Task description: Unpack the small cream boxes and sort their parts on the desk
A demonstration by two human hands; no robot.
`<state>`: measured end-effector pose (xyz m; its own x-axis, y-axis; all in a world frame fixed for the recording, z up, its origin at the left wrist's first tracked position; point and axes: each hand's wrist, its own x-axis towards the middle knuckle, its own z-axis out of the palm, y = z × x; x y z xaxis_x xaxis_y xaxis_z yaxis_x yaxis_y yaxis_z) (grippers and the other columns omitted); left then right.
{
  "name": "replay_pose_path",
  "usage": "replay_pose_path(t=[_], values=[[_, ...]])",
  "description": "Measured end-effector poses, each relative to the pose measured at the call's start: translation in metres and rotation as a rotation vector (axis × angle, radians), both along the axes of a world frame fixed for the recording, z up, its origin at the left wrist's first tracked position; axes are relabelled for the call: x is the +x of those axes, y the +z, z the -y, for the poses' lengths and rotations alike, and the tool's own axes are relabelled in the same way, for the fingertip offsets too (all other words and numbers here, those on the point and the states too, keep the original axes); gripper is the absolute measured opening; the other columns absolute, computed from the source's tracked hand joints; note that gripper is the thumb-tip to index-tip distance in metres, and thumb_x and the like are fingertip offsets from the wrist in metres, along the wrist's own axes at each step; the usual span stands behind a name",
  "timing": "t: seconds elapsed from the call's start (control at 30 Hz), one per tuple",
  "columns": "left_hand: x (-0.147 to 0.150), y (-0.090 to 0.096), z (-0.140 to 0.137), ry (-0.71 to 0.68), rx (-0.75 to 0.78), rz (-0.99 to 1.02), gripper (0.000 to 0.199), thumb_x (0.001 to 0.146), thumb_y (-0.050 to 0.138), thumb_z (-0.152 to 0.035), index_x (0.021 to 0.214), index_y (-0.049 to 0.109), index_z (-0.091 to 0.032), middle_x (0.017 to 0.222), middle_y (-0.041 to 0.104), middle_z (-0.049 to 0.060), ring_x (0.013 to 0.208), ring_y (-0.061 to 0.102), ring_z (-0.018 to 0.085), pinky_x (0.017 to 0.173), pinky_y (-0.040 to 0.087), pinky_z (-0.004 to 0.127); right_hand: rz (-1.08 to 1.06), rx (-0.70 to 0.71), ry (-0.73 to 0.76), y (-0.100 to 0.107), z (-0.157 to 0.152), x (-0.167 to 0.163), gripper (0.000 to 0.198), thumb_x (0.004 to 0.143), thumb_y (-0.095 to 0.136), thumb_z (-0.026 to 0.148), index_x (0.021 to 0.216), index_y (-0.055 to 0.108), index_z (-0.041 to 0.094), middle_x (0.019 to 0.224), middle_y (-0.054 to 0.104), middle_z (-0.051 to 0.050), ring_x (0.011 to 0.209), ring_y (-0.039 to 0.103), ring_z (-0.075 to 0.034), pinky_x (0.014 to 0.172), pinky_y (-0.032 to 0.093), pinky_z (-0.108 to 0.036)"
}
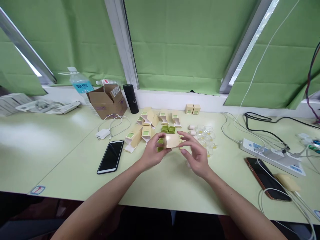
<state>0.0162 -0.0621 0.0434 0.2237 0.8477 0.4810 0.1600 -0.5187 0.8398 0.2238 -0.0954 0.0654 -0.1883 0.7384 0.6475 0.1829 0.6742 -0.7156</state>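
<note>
Partly within the left grip (153, 152), a cream box (171, 141).

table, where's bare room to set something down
Bare: the table's left side, between white packages, charger and sticker; also between the clear pieces and power strip. Crowded: beyond the box in the left hand, among open cartons, and around the orange-edged phone.

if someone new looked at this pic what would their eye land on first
Probably the small cream box at the centre, held in the left hand with the fingers of the right hand close at its other side. The big green blinds across the windows behind the table would likely catch the eye too, as would the open brown cardboard box at the table's back, left of the black cylinder.
</note>
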Motion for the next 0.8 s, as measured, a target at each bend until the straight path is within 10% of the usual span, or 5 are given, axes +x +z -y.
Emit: replay_pose_path(t=[0.3, 0.8], values=[[0.003, -0.004, 0.008, 0.161, 0.694, -0.413, 0.051, 0.085, 0.06, -0.003, 0.133, 0.053, -0.017, 0.124, 0.062, 0.017, 0.121, 0.062, 0.03, 0.098, 0.06, 0.051, 0.142, -0.078, -0.154, -0.004, 0.005, -0.01, 0.044, 0.095, 0.059, 0.026, 0.138, 0.052, 0.028, 0.133, 0.065, -0.012, 0.113, 0.066, -0.028, 0.087, 0.061, -0.046], [0.003, -0.004, 0.007, 0.17, 0.806, -0.568, 0.057, 0.085, 0.051, -0.002, 0.14, 0.051, -0.017, 0.118, 0.062, 0.017, 0.115, 0.064, 0.031, 0.093, 0.062, 0.049, 0.345, -0.045, -0.174, -0.006, 0.007, -0.011, 0.065, 0.085, 0.056, 0.011, 0.144, 0.038, 0.028, 0.141, 0.053, -0.014, 0.119, 0.061, -0.03, 0.097, 0.058, -0.053]])
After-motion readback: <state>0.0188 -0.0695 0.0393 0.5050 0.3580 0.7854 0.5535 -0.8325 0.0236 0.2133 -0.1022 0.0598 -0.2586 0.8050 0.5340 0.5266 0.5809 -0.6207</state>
